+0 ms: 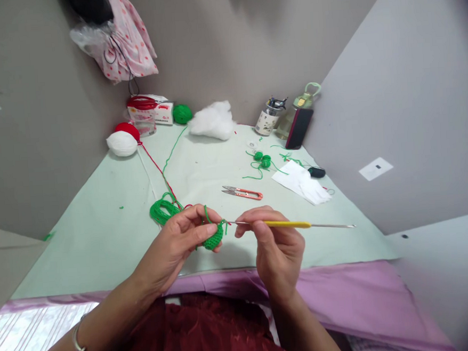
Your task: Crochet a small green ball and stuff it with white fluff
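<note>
My left hand pinches a small green crochet piece, with green yarn looped over its index finger. My right hand grips a yellow-handled crochet hook lying level, its tip at the top edge of the piece and its metal tail pointing right. Both hands hover over the near edge of the pale green table. Beside my left hand lies a loose coil of green yarn, from which a strand runs back to a green yarn ball.
Orange thread snips lie just beyond my hands. Small green crochet bits and white paper sit at the right. At the back are white and red yarn balls, stuffing, a jar, a bottle and a phone.
</note>
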A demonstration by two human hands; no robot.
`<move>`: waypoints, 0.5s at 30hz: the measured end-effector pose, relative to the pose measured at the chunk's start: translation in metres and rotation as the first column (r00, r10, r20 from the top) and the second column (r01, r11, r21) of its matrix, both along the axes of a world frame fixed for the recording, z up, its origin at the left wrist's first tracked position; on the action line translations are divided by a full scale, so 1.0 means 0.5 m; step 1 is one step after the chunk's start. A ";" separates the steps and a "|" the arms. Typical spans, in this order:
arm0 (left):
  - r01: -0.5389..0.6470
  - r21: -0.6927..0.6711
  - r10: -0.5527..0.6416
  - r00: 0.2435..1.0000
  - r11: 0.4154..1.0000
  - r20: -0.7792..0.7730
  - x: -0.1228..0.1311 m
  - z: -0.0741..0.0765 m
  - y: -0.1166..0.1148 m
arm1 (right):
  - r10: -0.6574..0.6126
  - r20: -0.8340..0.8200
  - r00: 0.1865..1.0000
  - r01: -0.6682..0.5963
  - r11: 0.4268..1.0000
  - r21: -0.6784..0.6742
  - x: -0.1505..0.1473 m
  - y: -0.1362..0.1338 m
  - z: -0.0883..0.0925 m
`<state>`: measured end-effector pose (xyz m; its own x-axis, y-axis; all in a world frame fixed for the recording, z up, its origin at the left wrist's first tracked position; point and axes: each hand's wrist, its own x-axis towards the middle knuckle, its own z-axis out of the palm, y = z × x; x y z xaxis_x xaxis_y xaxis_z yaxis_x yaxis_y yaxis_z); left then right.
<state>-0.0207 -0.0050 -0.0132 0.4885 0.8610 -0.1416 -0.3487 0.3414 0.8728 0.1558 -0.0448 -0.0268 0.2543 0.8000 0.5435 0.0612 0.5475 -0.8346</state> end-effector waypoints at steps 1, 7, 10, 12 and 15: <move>-0.004 0.003 0.004 1.000 1.000 0.000 0.000 -0.001 0.000 | -0.003 0.008 1.000 0.003 1.000 0.003 0.000 -0.001 0.001; -0.007 0.056 0.008 1.000 0.998 -0.011 0.005 -0.006 0.001 | 0.058 0.016 0.998 -0.058 0.998 0.010 -0.008 0.001 0.000; -0.024 0.052 0.024 1.000 0.998 0.012 0.009 -0.005 -0.001 | 0.129 0.003 0.992 -0.129 0.992 0.002 -0.012 0.004 -0.006; -0.023 0.045 0.022 1.000 0.999 0.018 0.010 -0.004 -0.002 | 0.147 0.009 0.989 -0.147 0.989 -0.002 -0.011 0.005 -0.011; 0.021 0.042 -0.022 1.000 0.999 0.022 0.006 -0.005 -0.001 | 0.138 0.017 0.990 -0.138 0.990 0.007 -0.007 0.005 -0.016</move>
<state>-0.0175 -0.0053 -0.0156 0.5093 0.8554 -0.0944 -0.3611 0.3120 0.8788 0.1523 -0.0422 -0.0347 0.1331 0.8224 0.5532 -0.0016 0.5583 -0.8296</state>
